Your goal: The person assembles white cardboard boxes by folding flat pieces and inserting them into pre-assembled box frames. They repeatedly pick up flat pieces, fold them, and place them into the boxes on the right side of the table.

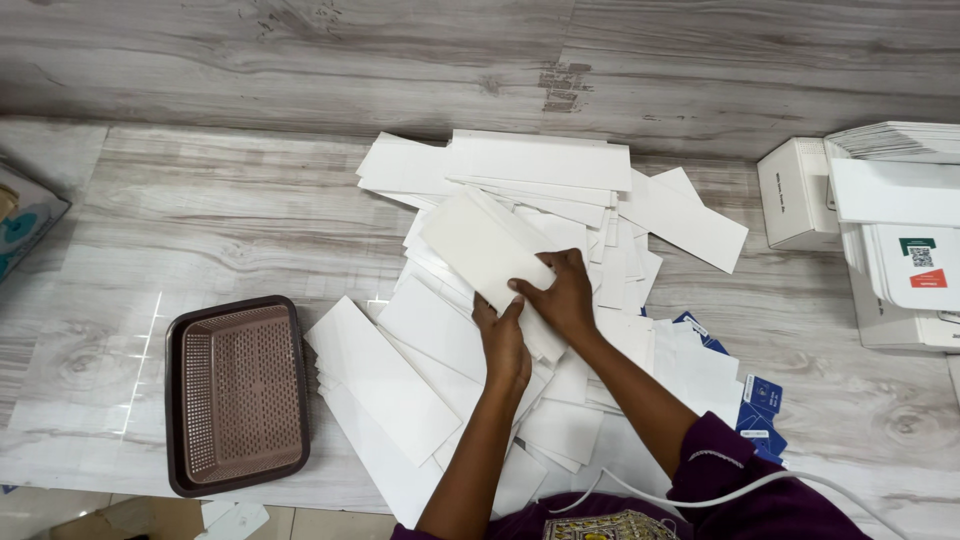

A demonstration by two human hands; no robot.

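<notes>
A wide heap of white card strips [540,180] covers the middle of the pale wood-grain table [200,220]. My left hand [503,345] and my right hand [562,295] meet above the heap and both grip one long white card strip [480,245], which slants up to the left from my fingers. The left hand holds it from below, the right pinches its near end from the right. Loose strips lie fanned out under both forearms.
A brown perforated plastic tray [238,395] sits at the left near the table's front edge. White boxes and stacked printed sheets [890,220] stand at the right. Small blue cards [758,405] lie by my right elbow. A patterned object [22,220] pokes in at far left.
</notes>
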